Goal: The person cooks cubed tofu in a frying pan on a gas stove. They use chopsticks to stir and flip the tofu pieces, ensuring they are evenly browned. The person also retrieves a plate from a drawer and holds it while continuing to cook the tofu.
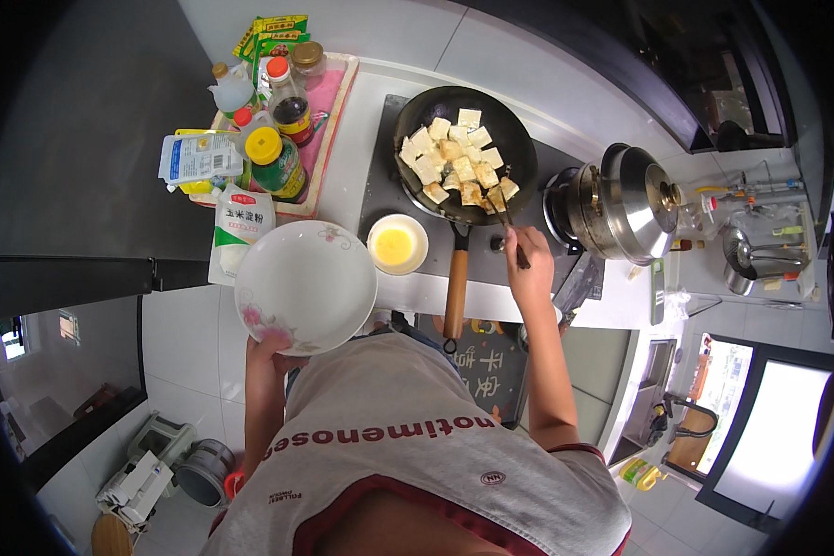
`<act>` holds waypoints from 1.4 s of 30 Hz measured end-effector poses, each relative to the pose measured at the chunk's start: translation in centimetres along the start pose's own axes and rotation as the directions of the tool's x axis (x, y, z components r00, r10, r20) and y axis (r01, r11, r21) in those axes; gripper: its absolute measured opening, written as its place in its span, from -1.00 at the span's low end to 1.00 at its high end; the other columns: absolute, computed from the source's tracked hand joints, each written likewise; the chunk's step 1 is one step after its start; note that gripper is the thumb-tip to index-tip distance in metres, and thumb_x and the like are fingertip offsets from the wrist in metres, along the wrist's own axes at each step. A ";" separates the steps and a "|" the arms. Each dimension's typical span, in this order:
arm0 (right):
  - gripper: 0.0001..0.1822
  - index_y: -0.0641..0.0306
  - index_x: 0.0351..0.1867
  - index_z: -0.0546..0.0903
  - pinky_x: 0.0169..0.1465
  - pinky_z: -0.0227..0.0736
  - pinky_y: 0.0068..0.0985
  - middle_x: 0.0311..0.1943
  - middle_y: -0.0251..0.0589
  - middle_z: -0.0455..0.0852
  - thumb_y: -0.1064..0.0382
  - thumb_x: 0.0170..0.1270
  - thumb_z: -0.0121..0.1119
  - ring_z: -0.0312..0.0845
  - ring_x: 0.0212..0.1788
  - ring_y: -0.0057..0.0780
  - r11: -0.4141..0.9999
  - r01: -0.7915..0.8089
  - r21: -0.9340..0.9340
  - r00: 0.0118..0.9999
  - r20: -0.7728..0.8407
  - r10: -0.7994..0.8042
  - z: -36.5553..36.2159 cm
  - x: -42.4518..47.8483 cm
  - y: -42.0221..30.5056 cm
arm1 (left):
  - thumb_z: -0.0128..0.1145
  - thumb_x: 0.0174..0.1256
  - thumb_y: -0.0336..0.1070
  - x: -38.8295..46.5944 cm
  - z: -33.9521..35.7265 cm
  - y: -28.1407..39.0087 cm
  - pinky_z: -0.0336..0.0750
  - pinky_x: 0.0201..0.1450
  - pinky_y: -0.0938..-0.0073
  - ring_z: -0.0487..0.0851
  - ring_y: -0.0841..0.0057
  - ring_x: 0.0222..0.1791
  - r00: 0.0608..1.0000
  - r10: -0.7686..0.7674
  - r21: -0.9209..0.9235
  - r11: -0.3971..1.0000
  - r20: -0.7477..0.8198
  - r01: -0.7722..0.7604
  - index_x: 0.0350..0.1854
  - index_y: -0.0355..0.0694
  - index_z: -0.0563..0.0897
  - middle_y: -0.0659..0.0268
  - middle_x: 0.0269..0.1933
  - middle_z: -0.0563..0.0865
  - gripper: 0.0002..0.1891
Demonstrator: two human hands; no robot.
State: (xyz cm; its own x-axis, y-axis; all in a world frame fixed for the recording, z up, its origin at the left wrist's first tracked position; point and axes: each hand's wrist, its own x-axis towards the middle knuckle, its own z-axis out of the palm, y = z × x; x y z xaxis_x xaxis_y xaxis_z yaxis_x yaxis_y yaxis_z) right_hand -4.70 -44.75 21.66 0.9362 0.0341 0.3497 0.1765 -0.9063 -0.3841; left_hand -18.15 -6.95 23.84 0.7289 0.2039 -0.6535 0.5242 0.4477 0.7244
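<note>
My left hand (pixel 275 353) grips the near rim of a white plate (pixel 306 285) with pink flower decoration; nothing lies on it. In my right hand (pixel 532 264) is a pair of dark chopsticks (pixel 511 226), their tips at a browned piece on the near right side of the wok. The black wok (pixel 424 111) sits on the cooktop and holds many tofu pieces (pixel 463 167), some pale, some golden. Its wooden handle (pixel 457 292) points toward my body. Between plate and wok stands a white bowl (pixel 396 243) of yellow liquid, apparently beaten egg.
A lidded steel pot (pixel 622 205) occupies the right burner, with a cleaver (pixel 578 281) in front of it. Sauce bottles (pixel 290 104) crowd a tray (pixel 333 132) at left, beside a starch bag (pixel 242 222). Ladles (pixel 740 250) and a sink (pixel 646 396) are farther right.
</note>
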 end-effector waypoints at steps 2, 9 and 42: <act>-0.83 0.38 -0.27 0.73 -0.16 0.50 -0.27 -0.34 -0.09 0.67 0.30 0.39 0.20 0.61 -0.26 -0.11 0.999 -0.048 0.010 0.999 0.007 0.048 -0.4 0.3 -0.3 | 0.15 0.04 -0.22 -0.1 -0.2 0.1 0.70 -0.31 0.45 0.76 0.36 -0.10 1.000 -0.006 0.002 1.000 -0.005 0.006 0.32 -0.34 0.41 0.14 0.05 0.69 -0.31; -0.80 0.40 -0.18 0.73 -0.08 0.50 -0.30 -0.30 0.01 0.71 0.28 0.39 0.22 0.62 -0.21 -0.07 0.945 0.000 0.326 0.998 -0.066 0.023 4.2 2.6 -1.5 | 0.14 0.04 -0.22 -0.2 0.6 0.6 0.71 -0.31 0.45 0.76 0.36 -0.10 1.000 0.031 -0.016 0.999 -0.006 -0.031 0.33 -0.35 0.39 0.12 0.05 0.69 -0.29; -0.82 0.34 -0.20 0.75 -0.15 0.52 -0.31 -0.33 -0.05 0.74 0.28 0.38 0.21 0.65 -0.29 -0.11 0.966 -0.116 0.231 0.985 -0.096 0.142 4.0 -1.1 -1.9 | 0.17 0.03 -0.13 -0.4 0.5 0.8 0.66 -0.28 0.48 0.73 0.41 -0.04 0.999 -0.041 0.092 0.995 -0.011 0.042 0.41 -0.29 0.32 0.16 0.16 0.65 -0.20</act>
State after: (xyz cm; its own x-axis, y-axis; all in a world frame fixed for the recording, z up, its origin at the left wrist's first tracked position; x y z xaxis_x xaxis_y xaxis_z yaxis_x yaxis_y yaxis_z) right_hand -4.87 -41.37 18.63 0.9182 -0.1352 0.3724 0.1317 -0.7824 -0.6088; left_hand -17.75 -7.14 24.77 0.7021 0.1948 -0.6849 0.5924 0.3739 0.7136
